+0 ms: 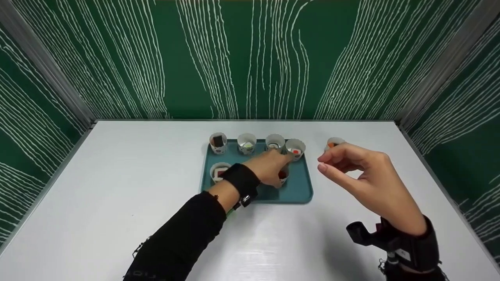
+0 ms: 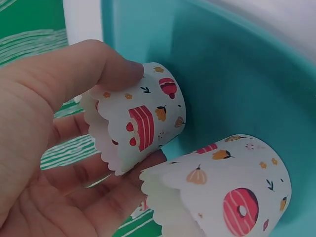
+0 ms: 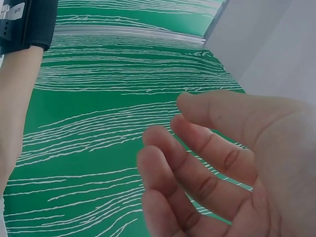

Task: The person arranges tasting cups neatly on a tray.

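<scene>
My left hand (image 1: pixel 269 166) reaches over the teal tray (image 1: pixel 300 195) and grips a paper baking cup (image 2: pixel 148 113), white with cake and flower prints and a scalloped rim. Its thumb presses the near wall and the other fingers lie behind, as the left wrist view shows. In the head view that cup is mostly covered by the hand; something dark red shows inside. Right beside the fingers stands a second printed cup (image 2: pixel 237 192). My right hand (image 1: pixel 367 175) is raised over the table to the right of the tray, fingers loosely bent, with nothing between them.
Along the tray's back stand several more cups, one with a dark brown piece (image 1: pixel 218 141). Another cup (image 1: pixel 215 171) is at the front left. Off the tray to the right, a cup (image 1: pixel 335 141) holds something orange. Green white-streaked panels (image 1: pixel 242 58) enclose the white table (image 1: pixel 117 175).
</scene>
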The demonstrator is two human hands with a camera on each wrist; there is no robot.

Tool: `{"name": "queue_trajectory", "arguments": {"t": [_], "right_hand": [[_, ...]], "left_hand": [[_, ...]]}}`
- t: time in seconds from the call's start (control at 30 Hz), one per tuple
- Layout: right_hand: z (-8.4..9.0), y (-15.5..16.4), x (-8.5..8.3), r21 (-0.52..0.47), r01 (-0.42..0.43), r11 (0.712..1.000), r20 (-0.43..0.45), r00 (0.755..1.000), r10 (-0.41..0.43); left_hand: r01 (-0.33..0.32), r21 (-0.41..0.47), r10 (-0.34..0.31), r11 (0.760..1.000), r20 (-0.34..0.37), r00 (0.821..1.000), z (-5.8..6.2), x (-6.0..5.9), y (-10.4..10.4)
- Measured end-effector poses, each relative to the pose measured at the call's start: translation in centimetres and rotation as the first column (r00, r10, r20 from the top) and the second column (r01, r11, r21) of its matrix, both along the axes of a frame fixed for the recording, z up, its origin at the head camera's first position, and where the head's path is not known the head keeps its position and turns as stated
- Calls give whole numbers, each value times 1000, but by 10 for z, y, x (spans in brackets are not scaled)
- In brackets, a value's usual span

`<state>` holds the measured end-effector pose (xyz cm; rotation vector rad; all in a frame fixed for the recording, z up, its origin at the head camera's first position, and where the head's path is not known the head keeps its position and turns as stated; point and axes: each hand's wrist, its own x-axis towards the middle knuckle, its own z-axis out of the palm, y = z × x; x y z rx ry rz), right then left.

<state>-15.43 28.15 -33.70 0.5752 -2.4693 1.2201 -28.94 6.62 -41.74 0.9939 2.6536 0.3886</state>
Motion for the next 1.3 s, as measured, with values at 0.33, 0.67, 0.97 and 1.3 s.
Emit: {"name": "queue_trajectory", "arguments": {"t": [0.33,0.67,0.97,1.3], "right_hand": [[-1,-2,1,2,-3,1000,13,1000,3],[-4,-3,-2,1,-9,1000,-7,1000,9],[-5,-4,-4,-1,-25,1000,-9,1000,25],[-6,-3,-5,4,-26,1000,-3,1000,26]], "left_hand": [[18,-5,-18,1000,-8,1000,-3,2,-2],[46,-38,-47,998,-27,999,-2,1,0],[42,-25,-43,999,-21,999,-1,3,0],[25,83,-24,996,-20,1000,6,5,-11]]}}
